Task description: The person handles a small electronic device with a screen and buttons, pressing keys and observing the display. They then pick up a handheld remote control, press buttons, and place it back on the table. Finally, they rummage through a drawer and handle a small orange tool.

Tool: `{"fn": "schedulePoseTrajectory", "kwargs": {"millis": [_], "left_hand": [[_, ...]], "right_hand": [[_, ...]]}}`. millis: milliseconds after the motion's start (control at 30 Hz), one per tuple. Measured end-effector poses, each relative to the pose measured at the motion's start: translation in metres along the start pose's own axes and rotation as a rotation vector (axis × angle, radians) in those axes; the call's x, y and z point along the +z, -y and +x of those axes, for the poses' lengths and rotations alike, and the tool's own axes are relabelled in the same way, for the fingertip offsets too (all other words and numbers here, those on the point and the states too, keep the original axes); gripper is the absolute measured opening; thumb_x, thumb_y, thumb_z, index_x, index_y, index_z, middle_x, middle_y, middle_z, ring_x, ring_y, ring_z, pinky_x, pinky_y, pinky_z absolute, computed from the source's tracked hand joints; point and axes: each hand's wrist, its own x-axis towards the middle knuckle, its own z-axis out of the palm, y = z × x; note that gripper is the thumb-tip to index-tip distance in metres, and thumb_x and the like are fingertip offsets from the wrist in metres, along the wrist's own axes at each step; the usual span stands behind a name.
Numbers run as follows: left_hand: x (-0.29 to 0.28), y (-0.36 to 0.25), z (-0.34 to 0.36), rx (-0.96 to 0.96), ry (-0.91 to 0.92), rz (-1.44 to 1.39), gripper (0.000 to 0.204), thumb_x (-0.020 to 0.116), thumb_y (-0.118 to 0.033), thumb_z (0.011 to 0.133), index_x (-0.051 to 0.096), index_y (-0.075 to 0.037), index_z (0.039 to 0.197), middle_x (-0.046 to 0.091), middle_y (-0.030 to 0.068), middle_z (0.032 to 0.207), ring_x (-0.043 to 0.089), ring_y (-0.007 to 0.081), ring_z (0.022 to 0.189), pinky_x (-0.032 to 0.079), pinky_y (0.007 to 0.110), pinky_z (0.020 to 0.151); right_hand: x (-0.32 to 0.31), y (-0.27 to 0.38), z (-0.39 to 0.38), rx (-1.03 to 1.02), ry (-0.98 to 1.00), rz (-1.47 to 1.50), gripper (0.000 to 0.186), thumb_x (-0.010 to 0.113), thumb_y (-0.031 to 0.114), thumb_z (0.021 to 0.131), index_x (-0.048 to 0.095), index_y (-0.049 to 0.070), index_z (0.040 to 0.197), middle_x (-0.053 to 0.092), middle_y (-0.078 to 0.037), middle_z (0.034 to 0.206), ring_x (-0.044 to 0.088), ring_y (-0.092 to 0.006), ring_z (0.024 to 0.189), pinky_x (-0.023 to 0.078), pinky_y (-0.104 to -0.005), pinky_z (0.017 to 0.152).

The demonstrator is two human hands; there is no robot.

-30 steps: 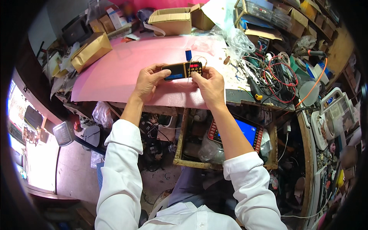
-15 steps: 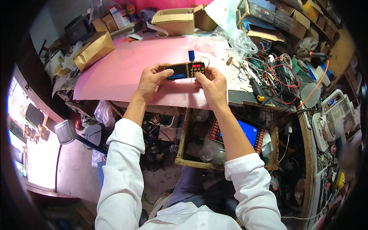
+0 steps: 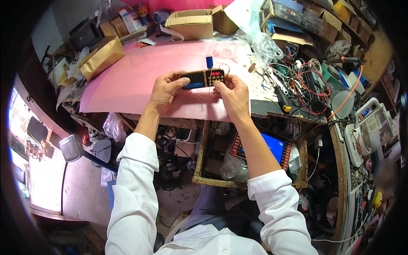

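A pink sheet (image 3: 131,80) spreads across the upper middle of the frame, its near edge above an open drawer (image 3: 221,182) at lower centre, so a slackened grip might cause a drop that way. The left hand (image 3: 164,92) and right hand (image 3: 236,94) come in from either side, partly closed, thumbs in front. Between them, above centre, they hold a small radio (image 3: 196,80), right thumb at its buttons (image 3: 218,77). A thin wire (image 3: 229,66) loops by its right end; a finger catching it could tug it loose.
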Motion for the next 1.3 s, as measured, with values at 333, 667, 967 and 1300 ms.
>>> {"fn": "schedulePoseTrajectory", "kwargs": {"millis": [333, 667, 967, 1300], "left_hand": [[-0.0009, -0.0002, 0.0, -0.011, -0.004, 0.01, 0.032, 0.077, -0.002, 0.092, 0.068, 0.006, 0.121, 0.073, 0.0146, 0.11, 0.074, 0.0219, 0.093, 0.068, 0.036, 0.078], [0.0026, -0.0037, -0.0026, -0.006, -0.002, 0.027, 0.031, 0.078, -0.003, 0.092, 0.069, 0.006, 0.12, 0.074, 0.0149, 0.11, 0.074, 0.0216, 0.094, 0.068, 0.036, 0.079], [0.0009, -0.0018, -0.0013, -0.006, -0.005, 0.039, 0.031, 0.077, -0.004, 0.092, 0.069, 0.006, 0.121, 0.074, 0.0143, 0.11, 0.074, 0.0207, 0.094, 0.067, 0.035, 0.081], [-0.0005, -0.0004, -0.0002, -0.006, -0.012, 0.016, 0.03, 0.077, -0.003, 0.092, 0.069, 0.005, 0.12, 0.073, 0.0137, 0.109, 0.074, 0.0204, 0.093, 0.067, 0.035, 0.08]], "right_hand": [[-0.0018, 0.0001, -0.0006, 0.021, 0.025, 0.002, 0.03, 0.074, 0.011, 0.092, 0.068, -0.008, 0.115, 0.076, -0.009, 0.092, 0.069, -0.0108, 0.078, 0.056, -0.0259, 0.071], [-0.0023, -0.0002, 0.0001, 0.025, 0.027, 0.016, 0.031, 0.073, 0.011, 0.091, 0.068, -0.009, 0.115, 0.076, -0.009, 0.088, 0.068, -0.0114, 0.076, 0.056, -0.0262, 0.069], [-0.0027, 0.002, 0.0003, 0.044, 0.022, 0.02, 0.031, 0.074, 0.012, 0.092, 0.069, -0.009, 0.114, 0.076, -0.01, 0.087, 0.069, -0.0117, 0.074, 0.056, -0.0268, 0.067], [-0.0001, 0.0001, -0.0002, 0.007, 0.004, 0.063, 0.027, 0.073, 0.012, 0.096, 0.069, -0.008, 0.114, 0.076, -0.009, 0.09, 0.069, -0.011, 0.074, 0.056, -0.026, 0.067]]}}
